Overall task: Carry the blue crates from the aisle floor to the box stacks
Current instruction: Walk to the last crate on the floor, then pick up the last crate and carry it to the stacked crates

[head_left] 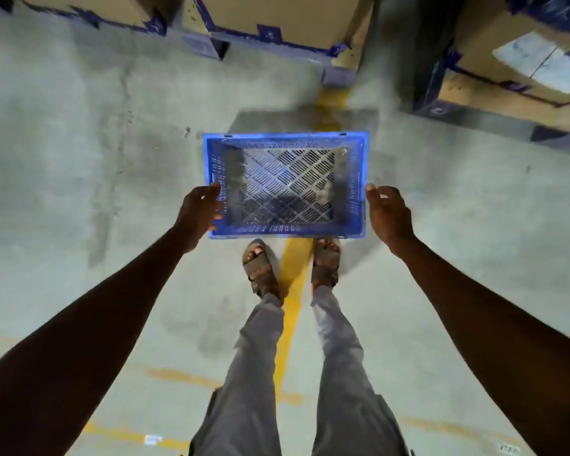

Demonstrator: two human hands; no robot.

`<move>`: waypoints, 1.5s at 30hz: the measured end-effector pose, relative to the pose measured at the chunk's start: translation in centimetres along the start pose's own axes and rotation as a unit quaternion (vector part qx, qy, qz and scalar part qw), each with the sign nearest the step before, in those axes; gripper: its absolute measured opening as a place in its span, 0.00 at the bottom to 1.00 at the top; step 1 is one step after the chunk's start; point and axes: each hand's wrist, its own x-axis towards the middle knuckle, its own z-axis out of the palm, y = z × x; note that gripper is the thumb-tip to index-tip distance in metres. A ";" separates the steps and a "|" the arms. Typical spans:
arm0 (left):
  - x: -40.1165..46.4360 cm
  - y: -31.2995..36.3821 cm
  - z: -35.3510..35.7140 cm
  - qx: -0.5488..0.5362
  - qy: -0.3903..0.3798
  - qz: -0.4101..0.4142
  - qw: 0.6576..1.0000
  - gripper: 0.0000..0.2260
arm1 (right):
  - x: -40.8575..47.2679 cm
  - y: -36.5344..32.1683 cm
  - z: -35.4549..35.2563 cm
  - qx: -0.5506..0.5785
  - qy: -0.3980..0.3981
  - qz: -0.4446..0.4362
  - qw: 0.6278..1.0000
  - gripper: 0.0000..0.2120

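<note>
- Blue crate (285, 185) sits in the middle of the view, open side up, its slotted, diamond-patterned bottom visible through the opening; it holds nothing that can be seen.
- It lies straight ahead of the person's feet, over the yellow line (292, 311) painted along the concrete floor (63, 143), with a dark shadow beyond its far edge; whether it rests on the floor or is lifted just off it I cannot tell.
- Left hand (199, 210) is at the crate's left short wall near the front corner, its fingers (219, 213) curled over the rim and into the crate, gripping the wall.
- Right hand (389, 213) is just beside the right short wall, fingers loosely bent and slightly spread; the thumb tip lies at the rim's edge, but no grip shows.
- Both bare forearms reach down from the lower corners of the view.
- Feet in brown sandals (260, 271) stand either side of the yellow line, under grey trousers (250, 373).
- Cardboard boxes (277, 14) with blue corner pieces stand on blue pallets along the top of the view, and more cardboard boxes stand at the upper right, well apart from the crate.
</note>
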 end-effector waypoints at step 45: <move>-28.0 -10.1 -21.2 -0.361 0.058 0.013 0.930 0.30 | -21.5 -15.3 -10.5 0.080 -0.093 -0.095 0.988 0.29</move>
